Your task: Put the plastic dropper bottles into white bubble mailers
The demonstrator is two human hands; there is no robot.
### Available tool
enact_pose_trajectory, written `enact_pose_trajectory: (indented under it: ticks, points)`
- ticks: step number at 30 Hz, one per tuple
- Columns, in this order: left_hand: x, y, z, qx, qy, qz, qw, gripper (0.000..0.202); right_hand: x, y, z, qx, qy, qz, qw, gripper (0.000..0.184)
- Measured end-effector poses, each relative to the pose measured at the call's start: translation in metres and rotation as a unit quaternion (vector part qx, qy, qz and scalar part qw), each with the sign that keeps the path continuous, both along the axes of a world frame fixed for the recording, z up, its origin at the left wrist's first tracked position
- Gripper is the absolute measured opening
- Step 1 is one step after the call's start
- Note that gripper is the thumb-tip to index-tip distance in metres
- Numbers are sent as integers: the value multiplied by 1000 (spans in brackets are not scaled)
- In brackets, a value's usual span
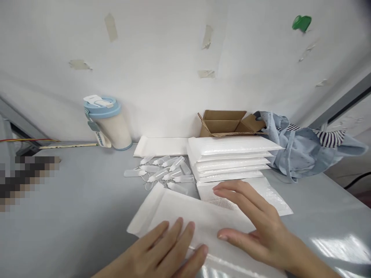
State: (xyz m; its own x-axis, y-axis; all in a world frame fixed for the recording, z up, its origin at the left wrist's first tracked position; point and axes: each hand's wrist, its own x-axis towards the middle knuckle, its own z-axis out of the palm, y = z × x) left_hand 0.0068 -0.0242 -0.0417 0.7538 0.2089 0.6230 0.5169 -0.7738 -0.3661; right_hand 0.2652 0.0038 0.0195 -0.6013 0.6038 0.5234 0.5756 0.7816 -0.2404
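A white padded mailer (203,216) lies tilted in front of me, with its flap end pointing left. My left hand (165,251) rests on it with the fingers stretched out over the near side. Over the mailer's right part, my right hand (255,227) is spread, thumb apart from the fingers, holding nothing. Whether the right thumb touches the mailer I cannot tell. Just behind the mailer lies a pile of small clear plastic squeeze bottles (165,170) with white tips. Beside them stands a stack of puffed white mailers (232,154), and one flatter mailer (272,193) lies in front of that stack.
At the back left stands a beige tumbler (114,127) with a blue lid. Another white mailer (168,146) lies against the wall. Behind the stack is an open cardboard box (224,125), with a light blue cloth bag (301,150) to its right.
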Motion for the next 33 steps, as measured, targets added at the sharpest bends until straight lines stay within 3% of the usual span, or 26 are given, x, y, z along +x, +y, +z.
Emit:
enact_pose_trajectory:
  ticks: [2, 4, 6, 8, 10, 12, 13, 14, 16, 18, 20, 21, 23, 25, 28, 30, 33]
  points:
    - [13, 3, 0, -25, -14, -14, 999, 30, 6, 1, 0, -40, -51, 1, 998, 59]
    - [16, 5, 4, -118, 12, -44, 992, 30, 6, 0, -4, -100, -129, 9, 986, 86]
    - [11, 6, 8, -204, 19, -72, 976, 28, 1, -2, -12, -167, -220, 23, 961, 109]
    - [1, 9, 10, -233, -18, -68, 970, 26, -8, -3, -20, -221, -293, 27, 930, 118]
    - [-10, 16, 8, -244, -95, -3, 965, 21, -16, -4, -24, -252, -314, 22, 915, 117]
    - [-19, 26, 6, -302, -184, 131, 926, 17, -20, -3, -24, -264, -310, 13, 913, 111]
    - [-22, 32, 6, -364, -221, 201, 883, 19, -21, -3, -23, -267, -306, 8, 914, 107]
    - [-23, 37, 7, -440, -254, 258, 822, 26, -21, -3, -22, -271, -305, 5, 913, 102]
    - [-24, 44, 11, -604, -316, 292, 671, 41, -19, -4, -20, -277, -307, 2, 911, 92]
    - [-20, 47, 17, -728, -372, 235, 526, 50, -18, -3, -20, -275, -308, 2, 911, 87]
    - [-15, 44, 21, -808, -388, 153, 416, 48, -18, -3, -22, -261, -302, 1, 917, 86]
    - [-12, 42, 22, -836, -382, 117, 375, 44, -19, -4, -23, -251, -297, 2, 921, 86]
    - [-8, 36, 21, -858, -389, 93, 323, 36, -20, -4, -26, -231, -286, 8, 930, 87]
    - [-6, 32, 20, -848, -413, 108, 314, 38, -21, -5, -27, -211, -274, 11, 938, 88]
    - [-8, 31, 22, -838, -401, 79, 362, 37, -21, -6, -28, -181, -259, 8, 949, 88]
    - [-10, 31, 24, -845, -377, 40, 377, 35, -21, -6, -29, -164, -253, 8, 953, 87]
    - [-9, 29, 24, -853, -387, 36, 348, 28, -19, -5, -28, -149, -245, 22, 958, 92]
